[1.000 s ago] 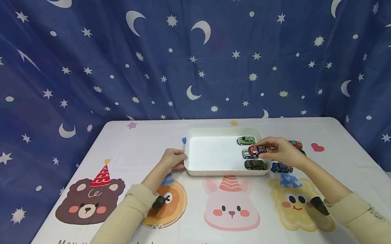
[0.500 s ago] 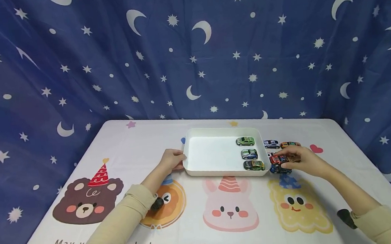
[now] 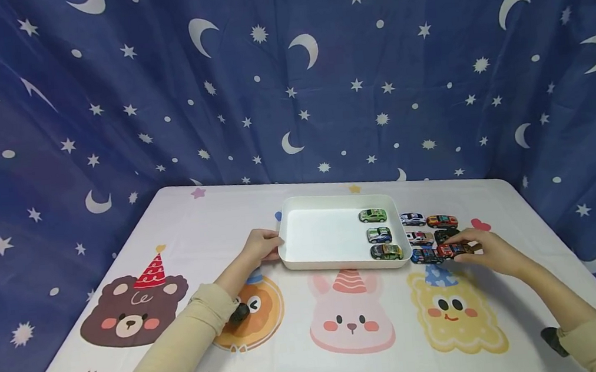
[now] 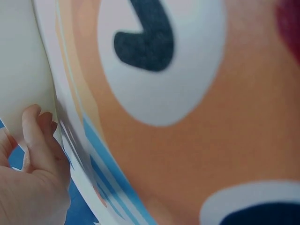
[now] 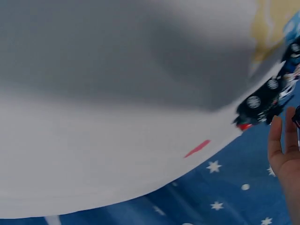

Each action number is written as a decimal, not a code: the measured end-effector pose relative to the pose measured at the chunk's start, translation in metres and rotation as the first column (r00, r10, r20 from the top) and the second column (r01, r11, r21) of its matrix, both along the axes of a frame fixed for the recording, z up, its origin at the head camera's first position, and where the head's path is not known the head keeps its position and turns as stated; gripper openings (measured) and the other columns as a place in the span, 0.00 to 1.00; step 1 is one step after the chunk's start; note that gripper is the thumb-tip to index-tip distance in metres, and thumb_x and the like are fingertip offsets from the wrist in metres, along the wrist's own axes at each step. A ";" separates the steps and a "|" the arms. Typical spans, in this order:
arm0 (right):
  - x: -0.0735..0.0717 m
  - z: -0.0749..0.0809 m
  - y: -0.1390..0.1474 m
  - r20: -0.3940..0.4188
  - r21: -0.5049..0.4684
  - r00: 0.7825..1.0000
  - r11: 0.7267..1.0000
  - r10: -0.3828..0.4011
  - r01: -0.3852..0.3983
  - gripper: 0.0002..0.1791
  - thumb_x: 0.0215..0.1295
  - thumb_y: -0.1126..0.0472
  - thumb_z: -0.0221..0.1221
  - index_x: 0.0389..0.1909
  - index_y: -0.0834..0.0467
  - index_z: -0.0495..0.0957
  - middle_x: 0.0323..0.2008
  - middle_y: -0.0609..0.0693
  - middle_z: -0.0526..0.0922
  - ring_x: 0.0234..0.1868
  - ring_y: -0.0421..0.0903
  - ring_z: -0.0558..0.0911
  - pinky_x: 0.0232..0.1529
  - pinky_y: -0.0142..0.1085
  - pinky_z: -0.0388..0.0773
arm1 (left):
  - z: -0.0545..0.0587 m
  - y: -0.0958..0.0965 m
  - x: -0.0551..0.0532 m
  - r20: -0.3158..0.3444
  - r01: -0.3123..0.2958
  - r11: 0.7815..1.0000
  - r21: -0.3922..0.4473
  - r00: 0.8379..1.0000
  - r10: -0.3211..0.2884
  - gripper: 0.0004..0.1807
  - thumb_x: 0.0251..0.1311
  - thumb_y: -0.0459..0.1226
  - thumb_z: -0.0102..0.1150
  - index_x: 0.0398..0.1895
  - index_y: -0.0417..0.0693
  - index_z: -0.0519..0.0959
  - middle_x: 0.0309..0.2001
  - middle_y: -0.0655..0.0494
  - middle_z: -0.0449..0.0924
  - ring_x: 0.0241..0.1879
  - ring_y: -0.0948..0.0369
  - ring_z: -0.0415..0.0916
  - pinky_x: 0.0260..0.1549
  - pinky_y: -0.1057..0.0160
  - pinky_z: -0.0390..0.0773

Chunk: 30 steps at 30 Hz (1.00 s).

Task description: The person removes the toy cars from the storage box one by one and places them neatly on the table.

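Note:
In the head view my left hand (image 3: 260,245) grips the left wall of a shallow white tray (image 3: 315,237). In the left wrist view, that hand's (image 4: 40,173) fingers and thumb meet at the tray wall (image 4: 26,65). Along the tray's right side sit a green toy car (image 3: 372,215), a white-and-blue one (image 3: 379,235) and a dark one (image 3: 386,252). My right hand (image 3: 487,250) pinches a red toy car (image 3: 451,250) just right of a blue toy car (image 3: 425,255), outside the tray. The right wrist view catches only part of this hand (image 5: 286,161), below dark toy cars (image 5: 262,102).
Also right of the tray stand a white-and-blue car (image 3: 413,219), an orange car (image 3: 442,221), a white-and-red car (image 3: 420,238) and a black car (image 3: 446,235). A printed white cloth (image 3: 270,354) covers the table. Behind hangs a blue star-patterned curtain (image 3: 345,123).
My right hand has carried the red car from above the tray's right side out to the right and nearer me, beside the blue car. The left hand stays on the tray.

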State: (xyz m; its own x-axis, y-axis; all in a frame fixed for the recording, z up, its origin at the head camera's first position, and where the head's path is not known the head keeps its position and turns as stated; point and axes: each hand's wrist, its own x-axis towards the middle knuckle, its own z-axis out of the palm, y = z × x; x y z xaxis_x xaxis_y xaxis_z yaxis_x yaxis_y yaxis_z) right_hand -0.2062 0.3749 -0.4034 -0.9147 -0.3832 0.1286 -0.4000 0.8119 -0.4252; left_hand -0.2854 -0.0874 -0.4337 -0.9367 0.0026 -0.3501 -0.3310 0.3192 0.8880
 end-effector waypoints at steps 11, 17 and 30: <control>-0.004 -0.019 0.018 0.072 0.066 0.996 0.997 -0.048 0.043 0.18 0.50 0.63 0.67 0.43 0.65 0.80 0.41 0.59 0.83 0.40 0.36 0.76 0.34 0.31 0.81 | 0.003 -0.003 0.006 0.042 0.007 1.000 -0.004 0.999 -0.007 0.20 0.60 0.32 0.55 0.56 0.35 0.74 0.43 0.43 0.80 0.25 0.67 0.76 0.26 0.72 0.85; -0.005 -0.025 0.018 0.099 0.065 0.994 0.997 -0.049 0.043 0.19 0.50 0.65 0.67 0.43 0.67 0.79 0.40 0.60 0.82 0.40 0.47 0.79 0.37 0.42 0.84 | 0.001 -0.003 0.005 0.024 -0.001 1.000 0.008 1.000 0.001 0.19 0.59 0.32 0.55 0.54 0.35 0.75 0.41 0.43 0.81 0.23 0.68 0.76 0.23 0.73 0.84; -0.006 -0.026 0.014 0.097 0.112 0.993 0.992 -0.074 0.063 0.19 0.51 0.66 0.66 0.44 0.71 0.78 0.40 0.64 0.81 0.41 0.58 0.80 0.38 0.48 0.83 | 0.003 -0.002 0.002 0.014 0.007 1.000 0.003 1.000 -0.007 0.18 0.59 0.31 0.56 0.54 0.36 0.76 0.44 0.40 0.81 0.21 0.68 0.76 0.23 0.73 0.84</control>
State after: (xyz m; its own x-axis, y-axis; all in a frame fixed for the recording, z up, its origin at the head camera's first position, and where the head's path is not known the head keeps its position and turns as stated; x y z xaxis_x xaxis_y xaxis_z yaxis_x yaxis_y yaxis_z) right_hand -0.2120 0.3892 -0.4290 -0.9455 -0.3256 -0.0041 -0.3013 0.8797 -0.3680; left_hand -0.2836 -0.0889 -0.4311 -0.9316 0.0100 -0.3634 -0.3414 0.3189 0.8842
